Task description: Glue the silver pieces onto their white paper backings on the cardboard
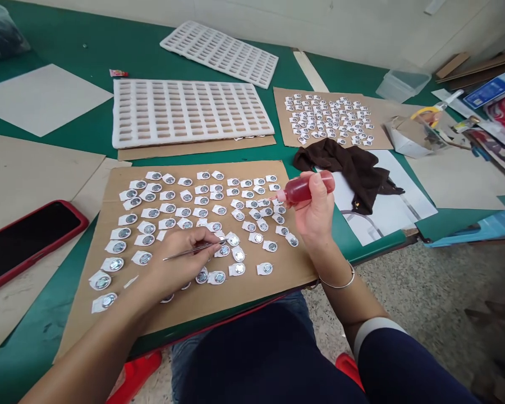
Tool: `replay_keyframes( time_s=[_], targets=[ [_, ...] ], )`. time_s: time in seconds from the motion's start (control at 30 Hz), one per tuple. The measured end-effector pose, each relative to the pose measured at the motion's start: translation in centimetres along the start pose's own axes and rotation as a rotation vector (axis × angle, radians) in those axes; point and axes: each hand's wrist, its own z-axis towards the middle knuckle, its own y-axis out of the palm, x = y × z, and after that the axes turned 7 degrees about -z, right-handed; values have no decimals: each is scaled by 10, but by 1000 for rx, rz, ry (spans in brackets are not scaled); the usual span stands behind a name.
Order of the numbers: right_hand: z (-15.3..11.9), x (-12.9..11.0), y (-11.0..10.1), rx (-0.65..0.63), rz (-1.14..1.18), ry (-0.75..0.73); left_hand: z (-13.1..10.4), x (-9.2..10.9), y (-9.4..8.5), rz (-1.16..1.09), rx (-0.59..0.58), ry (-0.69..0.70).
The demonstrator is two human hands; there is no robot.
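Rows of small white tabs with round metallic discs (265, 269) lie on a brown cardboard sheet (294, 273). My left hand (179, 255) is over the middle of the sheet, its fingers closed on thin metal tweezers (185, 253). The tweezers' tip meets one of the discs near the sheet's centre. My right hand (317, 216) grips a small bottle of red liquid (305, 187), tilted on its side with the nozzle pointing left, above the tabs at the sheet's right side.
Behind the sheet sits a white slotted foam tray (185, 112), with another (221, 53) farther back. A second tab-covered cardboard (281, 120) and a dark cloth (340, 163) are at right. A red-cased phone (29, 238) lies left.
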Motion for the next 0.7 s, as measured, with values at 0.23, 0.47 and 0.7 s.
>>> replay_keyframes(
  time_s=[0.23, 0.47, 0.7],
  targets=[
    [3, 4, -2, 14, 27, 14, -1, 0, 5, -14, -14, 48],
    [3, 7, -2, 33, 16, 20, -2, 0, 6, -37, 54, 30],
    [1, 8, -2, 52, 53, 31, -6, 9, 10, -103, 59, 51]
  ],
)
